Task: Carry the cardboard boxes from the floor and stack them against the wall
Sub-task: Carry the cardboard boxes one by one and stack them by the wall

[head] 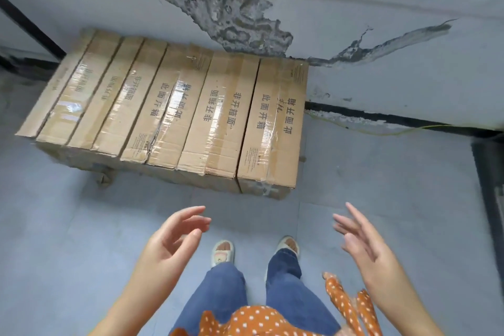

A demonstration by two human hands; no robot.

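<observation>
Both hands are held out empty above the floor, palms turned toward each other. The left hand (174, 237) has its fingers loosely extended with a slight curl, the thumb apart from them, gripping nothing. The right hand (362, 243) is likewise spread and relaxed, fingers straight and fanned, touching nothing. Ahead of both hands, well apart from the fingertips, sits the row of cardboard boxes (174, 106): long narrow cartons packed side by side, long edges touching, with the far ends at the wall (381, 35). Seven box tops can be counted, each sealed with clear tape and printed with dark Chinese characters. The rightmost box (275, 123) lies ahead of the gap between the hands, nearer the right one; the rest of the row stretches away ahead and to the left of the left hand. The front faces drop down to the grey tiled floor (68, 226), and whether another layer lies beneath cannot be told. The wall behind the boxes is painted pale, with a large patch of peeled plaster (231, 16) above the row. Below and between the hands are the person's blue jeans (218, 292) and light slippers (223, 252), and an orange polka-dot garment (256, 320) hangs nearest the camera.
</observation>
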